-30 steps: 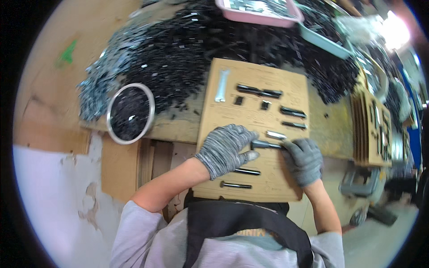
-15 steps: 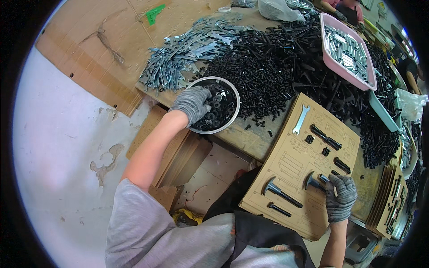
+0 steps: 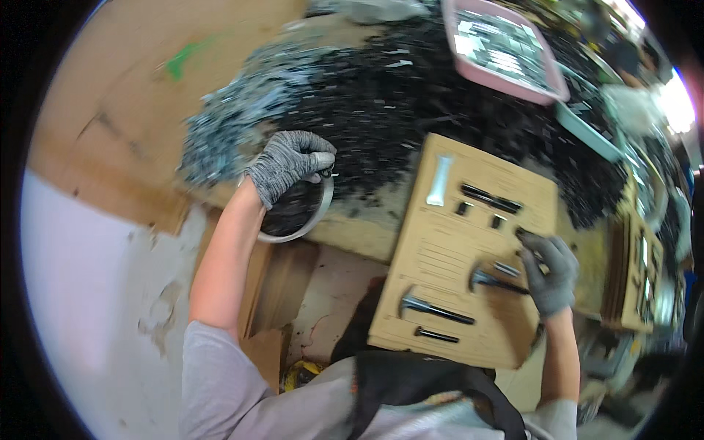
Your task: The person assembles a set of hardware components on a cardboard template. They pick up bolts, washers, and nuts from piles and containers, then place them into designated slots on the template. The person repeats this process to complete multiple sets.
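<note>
My left hand point(image 3: 292, 165), in a grey knit glove, is raised above the rim of a round bowl point(image 3: 323, 209) of small dark rings. Its thumb and fingers pinch a small black washer point(image 3: 328, 173). Over the right side of a brown cardboard panel point(image 3: 433, 253) is my gloved right hand point(image 3: 550, 273), its fingers curled by a dark piece point(image 3: 522, 235); blur hides the grip. Laid on the panel are an open-end wrench point(image 3: 440, 180), a long black rod point(image 3: 491, 198), two hammer-shaped pieces point(image 3: 436, 308), a silver tube point(image 3: 506, 269) and a black bolt point(image 3: 437, 335).
Beyond the bowl lie heaps of silver wrenches point(image 3: 242, 103) and black bolts point(image 3: 367, 125). A pink tray point(image 3: 506, 86) of metal tubes stands at the back, beside a pale blue tray point(image 3: 590, 132). Several stacked panels point(image 3: 623, 271) stand at the right.
My left hand has come up out of the bowl with a washer pinched in it. My right hand has moved from the silver tube toward the panel's upper right. The whole view has shifted and blurred.
</note>
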`<state>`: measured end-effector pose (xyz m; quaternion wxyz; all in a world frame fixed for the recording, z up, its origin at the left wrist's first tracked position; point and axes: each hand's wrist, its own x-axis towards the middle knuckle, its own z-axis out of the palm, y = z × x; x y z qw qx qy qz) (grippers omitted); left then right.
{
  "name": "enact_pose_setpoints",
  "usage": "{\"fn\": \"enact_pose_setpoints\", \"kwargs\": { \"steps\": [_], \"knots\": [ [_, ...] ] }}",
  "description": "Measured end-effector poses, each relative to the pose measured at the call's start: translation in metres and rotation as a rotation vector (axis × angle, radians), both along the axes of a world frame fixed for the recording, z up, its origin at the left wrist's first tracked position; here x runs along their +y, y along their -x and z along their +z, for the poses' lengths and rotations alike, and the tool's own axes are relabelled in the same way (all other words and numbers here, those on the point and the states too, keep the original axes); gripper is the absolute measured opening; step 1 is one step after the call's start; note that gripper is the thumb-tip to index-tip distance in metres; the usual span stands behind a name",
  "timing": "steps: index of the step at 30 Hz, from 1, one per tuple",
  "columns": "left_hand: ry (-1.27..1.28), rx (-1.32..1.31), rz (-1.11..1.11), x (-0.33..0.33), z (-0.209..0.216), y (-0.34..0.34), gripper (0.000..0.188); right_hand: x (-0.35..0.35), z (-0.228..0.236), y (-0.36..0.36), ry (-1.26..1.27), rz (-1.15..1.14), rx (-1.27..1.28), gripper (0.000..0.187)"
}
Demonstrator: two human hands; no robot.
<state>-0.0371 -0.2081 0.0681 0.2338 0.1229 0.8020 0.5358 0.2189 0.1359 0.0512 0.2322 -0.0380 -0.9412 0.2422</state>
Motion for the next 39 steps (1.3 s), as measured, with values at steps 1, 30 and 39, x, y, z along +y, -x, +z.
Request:
{"fn": "enact_pose_setpoints", "kwargs": {
  "steps": [1,30,39],
  "knots": [
    [-0.042,0.037,-0.072,0.031,-0.005,-0.001,0.018,0.005,-0.002,0.010,-0.042,0.012,0.012,0.009],
    [0.905,0.531,-0.096,-0.063,-0.012,-0.040,0.038,0.023,-0.024,0.072,0.076,0.118,-0.033,0.010],
    [0.445,0.016,0.081,-0.104,-0.023,-0.003,0.010,0.008,-0.013,0.056,0.050,0.117,-0.024,0.008]
  ]
}}
